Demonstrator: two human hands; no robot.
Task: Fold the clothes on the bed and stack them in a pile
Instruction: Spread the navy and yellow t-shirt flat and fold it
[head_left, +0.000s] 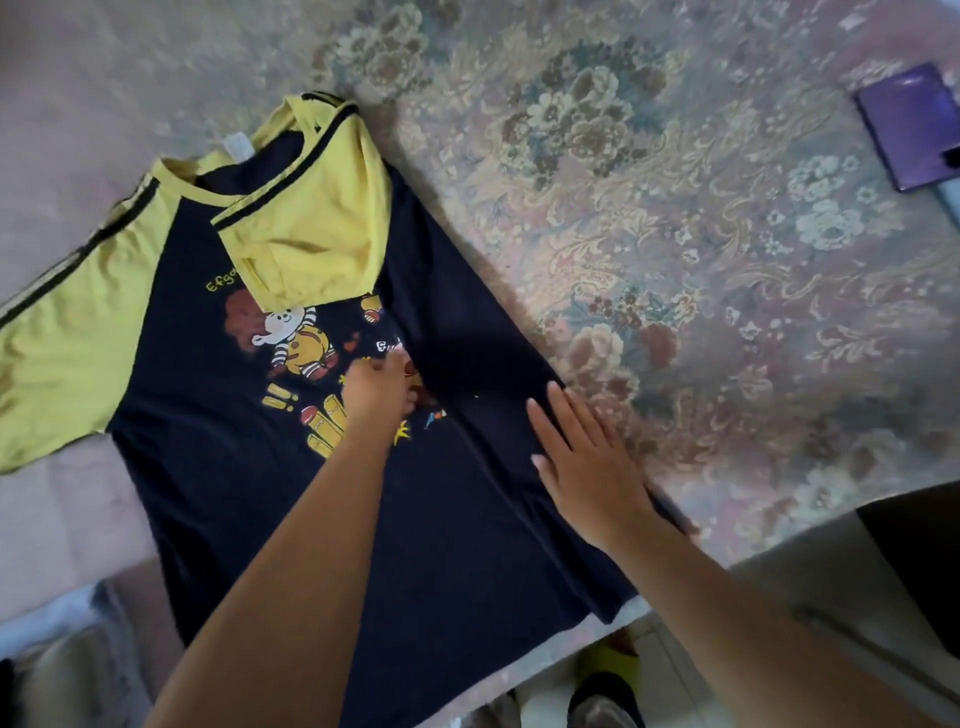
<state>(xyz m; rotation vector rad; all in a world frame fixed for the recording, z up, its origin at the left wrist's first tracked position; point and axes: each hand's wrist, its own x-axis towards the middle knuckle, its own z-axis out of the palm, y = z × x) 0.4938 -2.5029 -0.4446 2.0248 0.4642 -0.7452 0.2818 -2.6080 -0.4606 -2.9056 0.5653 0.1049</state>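
The bed (701, 249) wears a faded floral cover. A navy T-shirt (249, 467) with yellow sleeves lies spread across its near-left part, hem overhanging the near edge. A purple booklet (906, 127) lies by the right edge.

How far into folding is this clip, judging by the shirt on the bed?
Early. Done: the navy T-shirt with yellow sleeves lies spread on the floral bedspread, its right side and one yellow sleeve folded inward. In hand: the left hand and right hand rest flat on that fold. Left: the other sleeve, remaining folds, stacking. No pile visible.
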